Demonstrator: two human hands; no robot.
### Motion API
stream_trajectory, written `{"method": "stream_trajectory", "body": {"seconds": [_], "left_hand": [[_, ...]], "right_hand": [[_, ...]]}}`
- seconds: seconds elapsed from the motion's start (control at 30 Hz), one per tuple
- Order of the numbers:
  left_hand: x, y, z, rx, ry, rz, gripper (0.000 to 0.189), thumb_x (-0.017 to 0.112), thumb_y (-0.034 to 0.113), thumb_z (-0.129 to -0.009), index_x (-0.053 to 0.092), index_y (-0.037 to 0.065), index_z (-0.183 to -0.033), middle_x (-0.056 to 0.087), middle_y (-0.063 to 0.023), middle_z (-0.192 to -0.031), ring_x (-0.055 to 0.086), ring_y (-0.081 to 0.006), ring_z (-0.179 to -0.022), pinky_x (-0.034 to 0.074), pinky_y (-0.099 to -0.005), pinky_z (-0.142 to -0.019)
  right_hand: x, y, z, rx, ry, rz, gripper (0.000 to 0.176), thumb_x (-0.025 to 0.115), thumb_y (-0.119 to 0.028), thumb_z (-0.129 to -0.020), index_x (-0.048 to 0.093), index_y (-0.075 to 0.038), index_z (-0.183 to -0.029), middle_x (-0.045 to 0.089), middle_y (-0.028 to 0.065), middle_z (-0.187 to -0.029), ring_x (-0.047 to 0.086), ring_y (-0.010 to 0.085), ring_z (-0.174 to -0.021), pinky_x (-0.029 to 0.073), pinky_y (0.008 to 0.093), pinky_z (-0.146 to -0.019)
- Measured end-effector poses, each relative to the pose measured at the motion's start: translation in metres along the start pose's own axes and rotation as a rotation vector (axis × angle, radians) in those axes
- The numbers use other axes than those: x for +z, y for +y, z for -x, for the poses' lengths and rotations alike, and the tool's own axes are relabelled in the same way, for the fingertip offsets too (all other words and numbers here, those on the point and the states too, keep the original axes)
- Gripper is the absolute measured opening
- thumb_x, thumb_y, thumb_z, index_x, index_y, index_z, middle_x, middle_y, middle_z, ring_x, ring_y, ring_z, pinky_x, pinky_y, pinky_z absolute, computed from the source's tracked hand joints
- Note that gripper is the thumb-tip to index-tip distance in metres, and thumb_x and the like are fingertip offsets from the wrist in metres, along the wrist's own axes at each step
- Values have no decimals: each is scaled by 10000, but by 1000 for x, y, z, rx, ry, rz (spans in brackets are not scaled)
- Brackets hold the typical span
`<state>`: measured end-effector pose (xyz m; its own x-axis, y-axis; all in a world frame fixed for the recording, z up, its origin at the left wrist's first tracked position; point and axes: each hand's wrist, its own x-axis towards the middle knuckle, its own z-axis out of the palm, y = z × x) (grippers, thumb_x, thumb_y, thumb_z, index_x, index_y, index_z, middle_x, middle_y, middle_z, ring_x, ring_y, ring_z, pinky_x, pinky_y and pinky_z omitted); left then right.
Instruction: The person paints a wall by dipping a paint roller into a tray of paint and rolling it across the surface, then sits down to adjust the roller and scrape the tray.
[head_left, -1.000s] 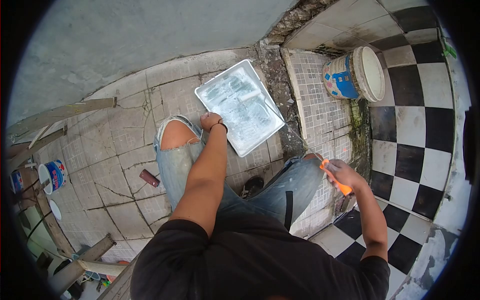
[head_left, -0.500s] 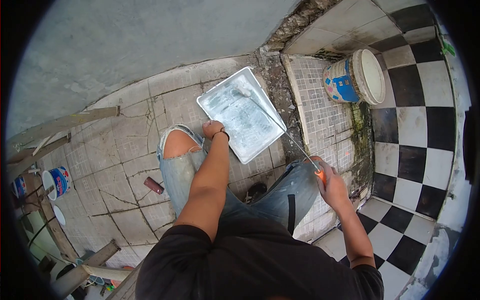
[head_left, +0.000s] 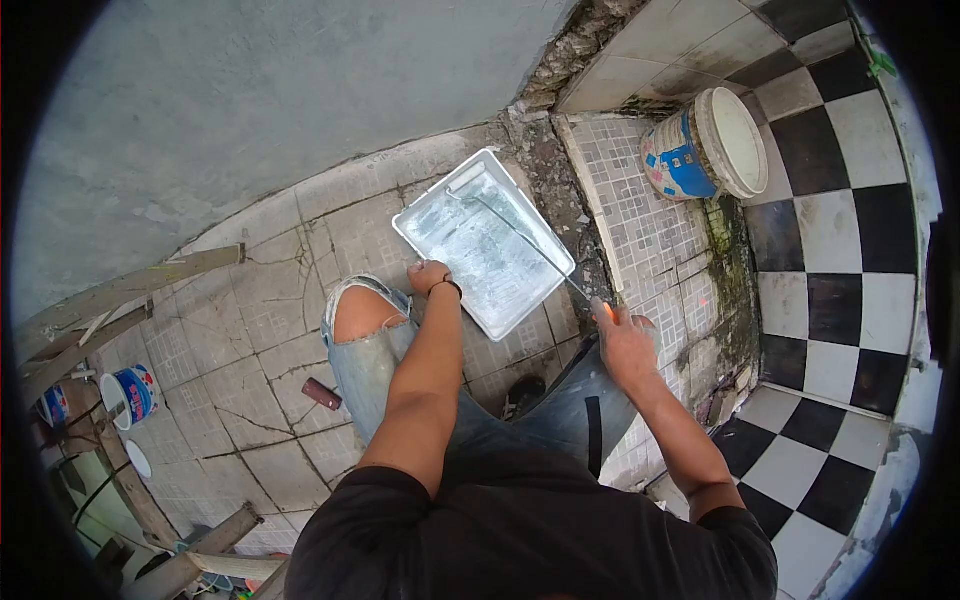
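Note:
A white paint tray (head_left: 497, 333), wet inside with whitish paint, lies on the tiled floor in front of my knees. My left hand (head_left: 429, 276) is closed at the tray's left rim, gripping its edge. My right hand (head_left: 628, 347) is wrapped around the orange handle of a long-rod paint roller (head_left: 466, 184). Its thin metal rod slants across the tray, and the white roller head rests near the tray's far end. Most of the handle is hidden by my fingers.
A used bucket (head_left: 690, 155) leans at the upper right. A dark red cylinder (head_left: 320, 394) lies by my left knee. Paint tubs (head_left: 131, 394) and wooden planks (head_left: 130, 290) stand at left. A grey wall (head_left: 300, 90) rises ahead; checkered tiles (head_left: 835, 300) line the right.
My right hand has moved forward and left with the paint roller, pushing its head toward the tray's far left corner. My left hand stays at the tray rim. The view has shifted slightly.

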<state>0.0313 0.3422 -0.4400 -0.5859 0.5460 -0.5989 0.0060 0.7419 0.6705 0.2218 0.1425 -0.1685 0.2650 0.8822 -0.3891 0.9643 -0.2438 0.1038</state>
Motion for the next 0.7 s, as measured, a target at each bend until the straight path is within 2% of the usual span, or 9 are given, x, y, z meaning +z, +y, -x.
{"method": "stream_trajectory", "body": {"seconds": [0.13, 0.2, 0.27, 0.33, 0.4, 0.43, 0.5, 0.63, 0.7], "left_hand": [[4, -7, -4, -7, -1, -49, 197, 573, 89, -829, 605, -10, -997, 659, -189, -1024, 638, -307, -930, 488, -367, -831], [5, -7, -6, 1, -2, 0, 189, 568, 79, -823, 601, -23, -979, 660, -195, -1005, 639, -300, -901, 490, -363, -815], [4, -5, 0, -9, -16, 35, 189, 568, 74, -818, 602, -31, -973, 662, -200, -989, 641, -297, -889, 490, -362, -806], [4, -5, -2, -21, -17, 80, 190, 569, 69, -814, 602, -38, -967, 664, -205, -973, 643, -295, -878, 491, -360, -798], [7, -11, -6, 109, 7, -21, 189, 570, 53, -806, 599, -58, -956, 669, -205, -943, 648, -293, -855, 493, -362, -781], [7, -9, -5, 110, 7, -17, 189, 570, 53, -806, 599, -58, -956, 669, -205, -943, 648, -293, -855, 493, -362, -781], [7, -7, 0, 81, 54, 16, 191, 579, 40, -793, 596, -72, -947, 671, -206, -932, 649, -283, -849, 492, -359, -767], [5, -5, -3, 53, -6, 36, 196, 578, 23, -786, 588, -77, -955, 672, -199, -946, 647, -277, -845, 491, -354, -757], [9, -6, -9, -118, -11, 136, 202, 559, 3, -790, 582, -76, -974, 669, -200, -966, 644, -278, -844, 488, -357, -750]], "right_hand": [[2, 1, -10, -2, 23, 18, 486, 472, -89, -884, 411, -153, -1362, 545, 186, -1094, 628, 387, -873, 532, 457, -713], [-1, 5, -14, -1, -72, -65, 440, 472, -97, -895, 440, -139, -1332, 561, 187, -1053, 632, 374, -834, 527, 452, -720], [-9, 10, -10, -19, -60, -111, 410, 468, -112, -905, 457, -137, -1314, 569, 186, -1023, 633, 369, -823, 524, 453, -719], [-31, 16, 0, -54, -44, -155, 381, 464, -126, -915, 474, -134, -1296, 577, 185, -993, 635, 365, -811, 521, 455, -718], [-65, 23, 13, -35, -54, -176, 338, 450, -155, -934, 498, -138, -1268, 584, 182, -947, 632, 362, -812, 517, 459, -721], [-74, 27, 16, -36, -51, -174, 338, 450, -155, -934, 498, -138, -1268, 584, 182, -947, 632, 362, -812, 517, 459, -721], [-84, 32, 21, -36, -51, -156, 347, 457, -161, -927, 494, -147, -1272, 584, 176, -961, 635, 361, -811, 520, 459, -710], [-70, 11, -3, 17, -82, -79, 400, 468, -131, -907, 462, -148, -1307, 575, 178, -1011, 643, 363, -812, 530, 455, -699], [-44, 6, -19, -51, -29, 21, 458, 471, -96, -886, 426, -154, -1338, 559, 183, -1071, 651, 369, -808, 541, 455, -697]]}}
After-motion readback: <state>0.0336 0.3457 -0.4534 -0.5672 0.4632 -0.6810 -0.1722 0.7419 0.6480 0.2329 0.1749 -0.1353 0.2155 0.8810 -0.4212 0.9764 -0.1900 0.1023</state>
